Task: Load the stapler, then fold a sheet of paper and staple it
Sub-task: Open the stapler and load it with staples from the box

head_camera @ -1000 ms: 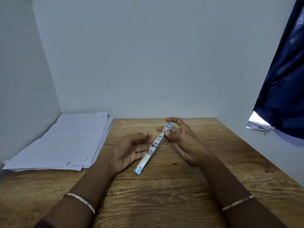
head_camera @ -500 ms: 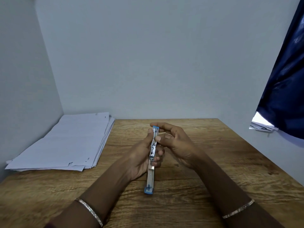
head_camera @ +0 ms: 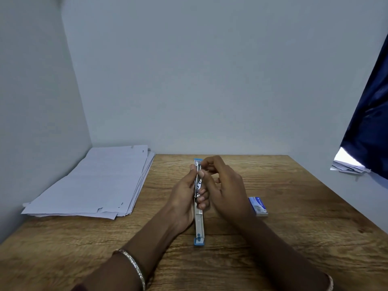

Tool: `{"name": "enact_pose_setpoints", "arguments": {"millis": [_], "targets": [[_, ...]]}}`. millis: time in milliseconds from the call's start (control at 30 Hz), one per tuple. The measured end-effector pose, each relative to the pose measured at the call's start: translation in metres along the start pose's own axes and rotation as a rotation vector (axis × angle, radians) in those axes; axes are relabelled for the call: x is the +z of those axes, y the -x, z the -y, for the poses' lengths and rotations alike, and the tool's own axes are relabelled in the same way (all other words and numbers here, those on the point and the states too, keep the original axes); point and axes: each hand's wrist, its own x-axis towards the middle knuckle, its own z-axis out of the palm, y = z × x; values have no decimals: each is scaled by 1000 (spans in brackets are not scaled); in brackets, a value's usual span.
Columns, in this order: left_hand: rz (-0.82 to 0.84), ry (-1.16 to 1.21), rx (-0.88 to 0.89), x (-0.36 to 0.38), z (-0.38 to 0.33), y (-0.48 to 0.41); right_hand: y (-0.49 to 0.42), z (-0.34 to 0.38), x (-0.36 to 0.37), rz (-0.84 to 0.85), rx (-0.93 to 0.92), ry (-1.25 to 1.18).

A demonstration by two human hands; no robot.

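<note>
A long white and blue stapler (head_camera: 199, 224), swung open flat, points straight away from me over the middle of the wooden table (head_camera: 294, 238). My left hand (head_camera: 184, 198) grips its middle from the left, fingers curled round the metal channel. My right hand (head_camera: 222, 185) is at the far part of the channel, thumb and fingertips pinched together there; what they pinch is too small to see. A small blue and white staple box (head_camera: 258, 206) lies on the table just right of my right hand. A stack of white paper sheets (head_camera: 98, 181) lies at the back left.
Grey walls close the table at the back and left. A dark blue cloth (head_camera: 369, 114) hangs at the right above a few white papers (head_camera: 348, 166) on a ledge.
The stapler turned from a diagonal to pointing straight away from me. My left hand took hold of its middle. My right hand shifted to the far channel, uncovering the staple box.
</note>
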Motion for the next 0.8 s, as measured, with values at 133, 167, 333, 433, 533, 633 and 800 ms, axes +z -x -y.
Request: {"name": "enact_pose_setpoints", "arguments": {"millis": [133,167,333,433,533,633,800], "targets": [[16,-14,26,1,2,0,0,-1,1,-2,-5,26],[18,-24,37,1,2,1,0,-2,1,0,-4,32],[8,-152,56,4,3,5,1,-4,1,58,16,7],[53,-206,95,6,2,8,0,-5,-1,105,20,-4],[90,-171,99,8,1,11,-3,-7,-2,119,5,58],[73,-48,54,6,4,7,-4,-9,-2,182,19,64],[65,92,-77,2,5,4,-4,-10,-4,268,1,160]]}}
